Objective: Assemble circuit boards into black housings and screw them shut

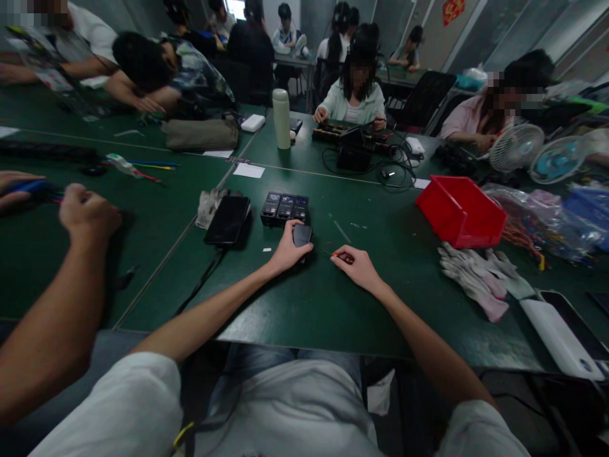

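My left hand (287,249) is closed around a small dark rectangular box (302,235), its flat top facing up between thumb and fingers. A screwdriver (343,258) with an orange and black handle sits in the closed fingers of my right hand (358,266). Its thin shaft points left toward the box, with a small gap that I cannot judge exactly. Just beyond my left hand stands a black case with three similar dark units (286,208) side by side. To the left, a black phone-like device (227,219) with a cable lies by a grey-white glove (207,208).
A red bin (461,212), work gloves (476,279) and a white power bank (560,336) lie on the right. A green bottle (281,119) stands behind. A co-worker's hands (85,209) work with wires at the left; other people sit across the table.
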Motion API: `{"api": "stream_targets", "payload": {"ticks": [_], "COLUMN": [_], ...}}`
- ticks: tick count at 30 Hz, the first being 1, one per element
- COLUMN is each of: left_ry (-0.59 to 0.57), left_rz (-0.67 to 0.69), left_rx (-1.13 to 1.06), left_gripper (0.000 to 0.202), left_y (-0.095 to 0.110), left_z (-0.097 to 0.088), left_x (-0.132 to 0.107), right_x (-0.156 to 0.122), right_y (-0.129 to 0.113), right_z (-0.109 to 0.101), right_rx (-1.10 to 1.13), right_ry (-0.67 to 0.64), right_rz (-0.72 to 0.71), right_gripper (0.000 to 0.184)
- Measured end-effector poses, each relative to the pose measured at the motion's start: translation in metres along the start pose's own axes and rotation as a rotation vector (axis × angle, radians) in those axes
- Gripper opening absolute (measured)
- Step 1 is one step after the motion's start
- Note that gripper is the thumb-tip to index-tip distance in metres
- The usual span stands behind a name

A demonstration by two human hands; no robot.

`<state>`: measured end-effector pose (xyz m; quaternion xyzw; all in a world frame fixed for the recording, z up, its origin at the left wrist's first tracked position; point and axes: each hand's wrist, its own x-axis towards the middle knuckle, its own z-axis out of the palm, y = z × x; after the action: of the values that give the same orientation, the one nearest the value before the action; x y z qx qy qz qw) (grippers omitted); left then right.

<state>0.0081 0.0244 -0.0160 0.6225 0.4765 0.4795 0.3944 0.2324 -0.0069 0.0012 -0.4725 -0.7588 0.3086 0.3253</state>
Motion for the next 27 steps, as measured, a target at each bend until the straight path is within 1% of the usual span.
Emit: {"api": "stream_targets", "payload": {"ticks": [17,27], "left_ry": [0.005,-0.003], "left_rz": [-0.011,-0.002], "left_rx": [0.024,0.011], "left_gripper": [0.056,0.056], "left_y": [0.0059,0.0002], "left_z": [-0.0018,-0.0006], "left_x": [-0.0017,-0.0005], "right_x": [0.0003,0.0001], "right_y": [-0.0021,-0.0001], "right_z": [-0.0016,0.0000], "right_rx": [-0.009,0.002], "right_ry": [-0.004,-0.009], "right_rz": [-0.004,0.000], "right_gripper": [0.024,0.023]}}
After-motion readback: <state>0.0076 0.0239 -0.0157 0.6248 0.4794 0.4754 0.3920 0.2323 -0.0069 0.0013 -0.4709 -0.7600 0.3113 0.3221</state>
